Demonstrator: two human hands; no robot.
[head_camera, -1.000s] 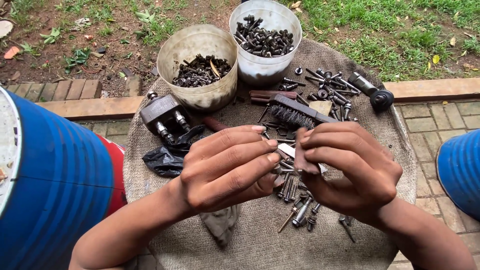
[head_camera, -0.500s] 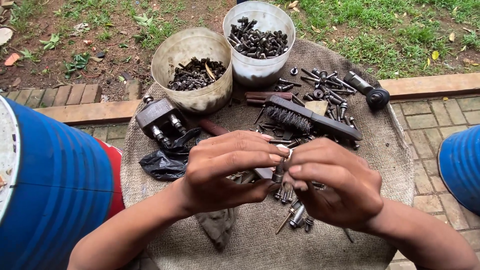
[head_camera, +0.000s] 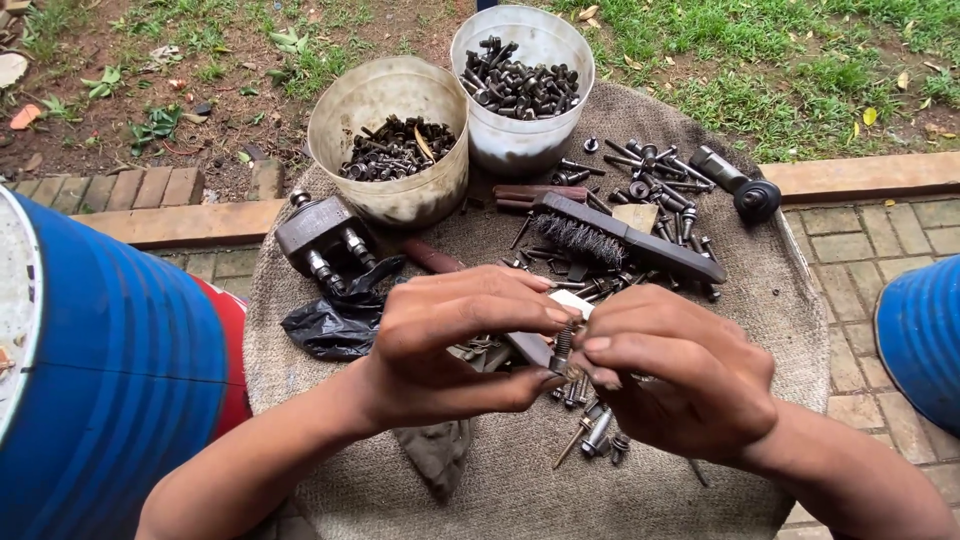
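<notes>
- Bolt (head_camera: 563, 345) is sitting between both hands, above the middle of the round cloth-covered table (head_camera: 790, 310), and both hands are pinching it.
- The left hand (head_camera: 450, 350) is gripping it from one side with its fingertips, and the right hand (head_camera: 680, 385) is closing on it from the other.
- I am thinking a slow turn over the cloth is best, so a dropped bolt is not rolling away.
- The blue drum (head_camera: 110, 390) is standing on the left; I am seeing no label on it.
- The two plastic tubs, one tan (head_camera: 390, 190) and one white (head_camera: 520, 150), are holding dark bolts at the back; no labels are showing.
- The wire brush (head_camera: 620, 240) is lying behind the hands.
</notes>
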